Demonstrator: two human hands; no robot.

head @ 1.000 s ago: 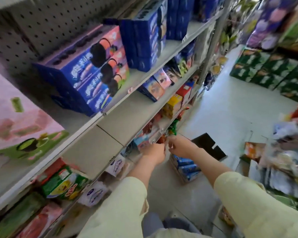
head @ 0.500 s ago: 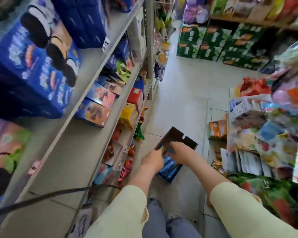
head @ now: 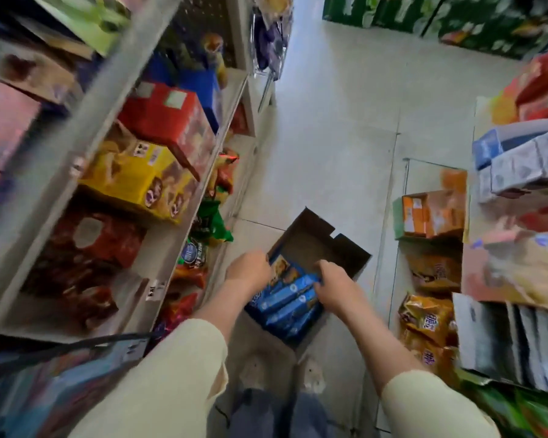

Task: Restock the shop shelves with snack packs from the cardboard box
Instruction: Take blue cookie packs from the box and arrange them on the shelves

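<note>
The blue snack packs are lying stacked in the near half of the cardboard box on the floor; their print is smeared by blur. The left hand is reaching over the box's left wall, the right hand onto the packs' right ends, a pack sitting between them. Both sets of fingers are curling downward, their tips hidden, so any pinch is impossible to tell. Shelves at left are blurring too.
</note>
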